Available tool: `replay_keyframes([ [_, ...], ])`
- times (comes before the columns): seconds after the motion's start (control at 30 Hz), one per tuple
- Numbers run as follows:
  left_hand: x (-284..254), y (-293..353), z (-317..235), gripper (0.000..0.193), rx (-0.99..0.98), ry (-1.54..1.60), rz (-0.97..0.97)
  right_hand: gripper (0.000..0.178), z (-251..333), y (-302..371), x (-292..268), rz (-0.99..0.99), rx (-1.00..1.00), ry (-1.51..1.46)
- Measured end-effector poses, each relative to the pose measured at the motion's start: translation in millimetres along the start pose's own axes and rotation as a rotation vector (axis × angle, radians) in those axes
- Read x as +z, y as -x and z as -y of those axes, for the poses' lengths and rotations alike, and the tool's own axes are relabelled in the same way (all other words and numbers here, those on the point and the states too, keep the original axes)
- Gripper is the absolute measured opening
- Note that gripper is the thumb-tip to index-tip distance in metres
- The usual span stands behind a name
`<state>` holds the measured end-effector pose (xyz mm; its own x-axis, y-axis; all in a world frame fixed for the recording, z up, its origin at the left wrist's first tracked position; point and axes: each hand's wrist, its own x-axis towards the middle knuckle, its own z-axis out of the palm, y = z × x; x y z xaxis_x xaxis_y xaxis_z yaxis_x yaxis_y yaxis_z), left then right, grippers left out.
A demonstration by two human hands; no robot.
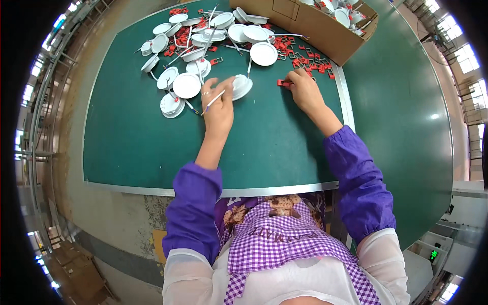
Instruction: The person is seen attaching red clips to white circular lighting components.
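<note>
My left hand (217, 104) is closed on a round white lamp housing (242, 87), which it holds tilted by the edge above the green table. A short white cable (214, 100) with bare coloured ends lies across the fingers of that hand. Over to the right, my right hand (304, 91) pinches a small red plastic clip (282, 83) between thumb and fingertips. Just beyond the right hand lies a loose group of similar red clips (317, 65). Left of my left hand rests another white round lamp (186, 85), disc side up.
Several white lamps (255, 33) with cables lie heaped at the far side of the green table (152, 147), red clips among them. An open cardboard box (310, 28) holding more lamps stands at the far right. A metal strip (346, 101) separates a second green surface (401, 127).
</note>
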<state>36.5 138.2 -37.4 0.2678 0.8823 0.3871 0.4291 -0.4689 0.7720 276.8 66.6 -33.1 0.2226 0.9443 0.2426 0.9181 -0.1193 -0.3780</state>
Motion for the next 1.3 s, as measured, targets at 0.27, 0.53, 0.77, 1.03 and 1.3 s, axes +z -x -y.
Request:
replay_keyframes([
  [0.27,-35.8,66.2,-20.7,0.024,-0.522,1.131,0.145,0.015,19.7,57.4,-1.1,-0.136,-0.111,-0.148],
  [0.53,-39.5,94.0,-46.8,0.044,-0.612,1.181,0.059,0.014,45.8,89.1,-23.0,-0.227,0.230,-0.755],
  [0.77,-41.5,105.6,-71.9,0.050,-0.751,1.267,0.289,0.021,50.5,122.0,-29.8,0.064,0.545,-1.260],
  [1.03,-35.9,110.3,-78.9,0.050,-0.651,1.021,0.418,0.027,81.0,136.9,-43.4,0.079,0.619,-1.349],
  [1.3,-32.6,115.3,-76.6,0.044,-0.604,0.830,0.452,0.016,74.9,154.9,-44.7,0.027,0.513,-1.215],
])
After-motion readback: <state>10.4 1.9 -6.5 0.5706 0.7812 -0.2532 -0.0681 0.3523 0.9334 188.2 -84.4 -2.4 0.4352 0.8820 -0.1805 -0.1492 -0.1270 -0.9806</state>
